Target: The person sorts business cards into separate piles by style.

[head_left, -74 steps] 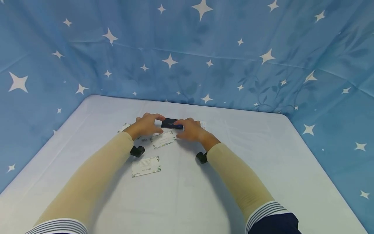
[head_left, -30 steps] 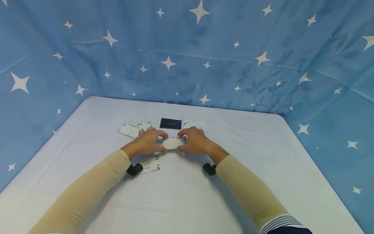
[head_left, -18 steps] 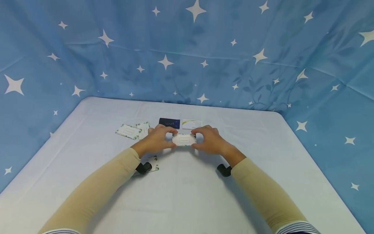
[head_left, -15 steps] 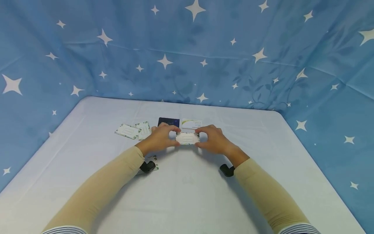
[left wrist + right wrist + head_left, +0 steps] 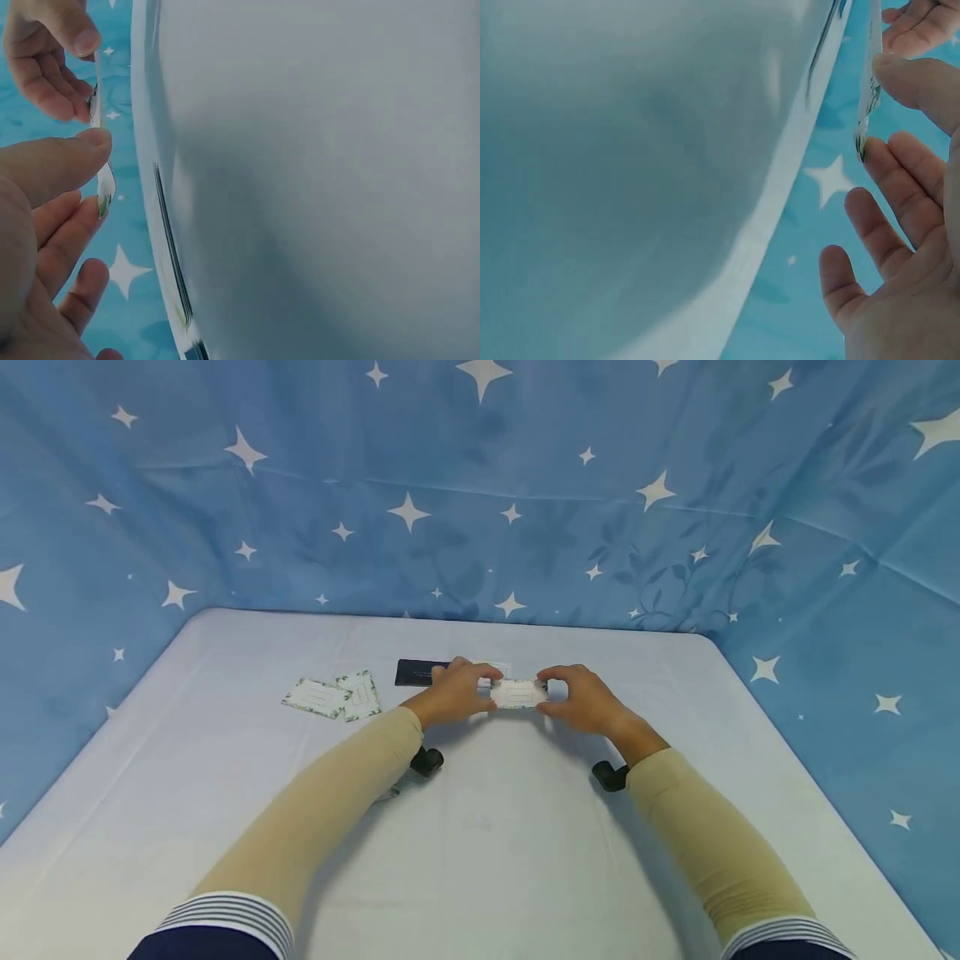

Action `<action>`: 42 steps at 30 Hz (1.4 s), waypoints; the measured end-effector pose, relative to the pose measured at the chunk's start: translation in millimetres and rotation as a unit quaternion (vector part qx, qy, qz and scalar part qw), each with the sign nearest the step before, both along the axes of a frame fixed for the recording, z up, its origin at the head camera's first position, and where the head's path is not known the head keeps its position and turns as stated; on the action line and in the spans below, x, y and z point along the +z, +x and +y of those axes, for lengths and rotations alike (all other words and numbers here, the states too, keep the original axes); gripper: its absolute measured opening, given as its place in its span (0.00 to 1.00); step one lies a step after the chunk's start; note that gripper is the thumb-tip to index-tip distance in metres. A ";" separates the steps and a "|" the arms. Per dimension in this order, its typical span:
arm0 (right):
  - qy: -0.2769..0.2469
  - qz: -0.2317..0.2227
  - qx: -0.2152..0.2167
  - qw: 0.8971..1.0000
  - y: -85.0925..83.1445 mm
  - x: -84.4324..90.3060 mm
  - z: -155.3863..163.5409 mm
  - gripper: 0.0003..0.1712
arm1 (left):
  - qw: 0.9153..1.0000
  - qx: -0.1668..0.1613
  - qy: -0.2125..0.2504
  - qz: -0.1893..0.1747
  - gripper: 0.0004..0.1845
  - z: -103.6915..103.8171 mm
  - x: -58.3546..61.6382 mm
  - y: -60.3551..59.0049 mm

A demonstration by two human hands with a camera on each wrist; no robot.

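Observation:
In the head view, both hands hold a small white card with a leafy green border, raised above the table. My left hand pinches its left end, and my right hand pinches the right end. Seen from the left wrist, the card is nearly edge-on between thumb and fingertips. The right wrist view also has the card edge-on, with the thumb on one face and a fingertip at its lower edge. Behind the left hand lie a dark blue card and a partly covered white card.
Two leafy-bordered cards overlap at the left on the white-covered table. A corner of another card shows from under the left forearm. A blue star-patterned curtain hangs behind the table.
Both hands first are at the dark card, which then lies released at the back. They pinch the leafy-bordered card and carry it right and farther back, in front of the white card.

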State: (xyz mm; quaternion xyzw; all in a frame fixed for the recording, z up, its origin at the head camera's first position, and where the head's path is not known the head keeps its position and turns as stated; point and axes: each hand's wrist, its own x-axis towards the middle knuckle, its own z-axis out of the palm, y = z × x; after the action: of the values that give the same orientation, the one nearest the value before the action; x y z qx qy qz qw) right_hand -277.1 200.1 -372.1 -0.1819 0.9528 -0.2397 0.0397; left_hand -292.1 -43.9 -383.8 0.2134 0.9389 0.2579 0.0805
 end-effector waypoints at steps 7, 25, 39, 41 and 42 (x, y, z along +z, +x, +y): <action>-0.003 -0.019 -0.025 1.000 -19.6 -6.4 19.1 0.31 | 1.000 -0.001 0.009 -0.005 0.27 23.2 -3.8 -19.6; 0.011 -0.088 -0.074 0.993 -51.1 -15.6 27.4 0.30 | 0.998 0.023 -0.062 0.001 0.26 49.0 -7.3 -39.5; 0.003 -0.093 -0.066 0.993 -52.5 -17.3 29.2 0.33 | 0.998 0.030 -0.050 -0.011 0.28 54.8 -7.3 -41.3; -0.007 -0.093 -0.070 0.993 -51.2 -16.5 28.4 0.35 | 0.999 0.027 -0.041 -0.012 0.28 52.1 -4.6 -39.2; -0.011 -0.090 -0.070 0.993 -50.5 -15.9 27.4 0.36 | 0.999 0.024 -0.037 -0.013 0.29 49.8 -2.7 -37.9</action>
State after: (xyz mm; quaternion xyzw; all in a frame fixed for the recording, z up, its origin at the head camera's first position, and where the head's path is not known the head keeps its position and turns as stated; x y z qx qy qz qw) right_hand -327.6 227.5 -388.0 -0.0931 0.9530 -0.2677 0.1068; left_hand -330.1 5.9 -386.5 0.1847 0.9514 0.2279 0.0940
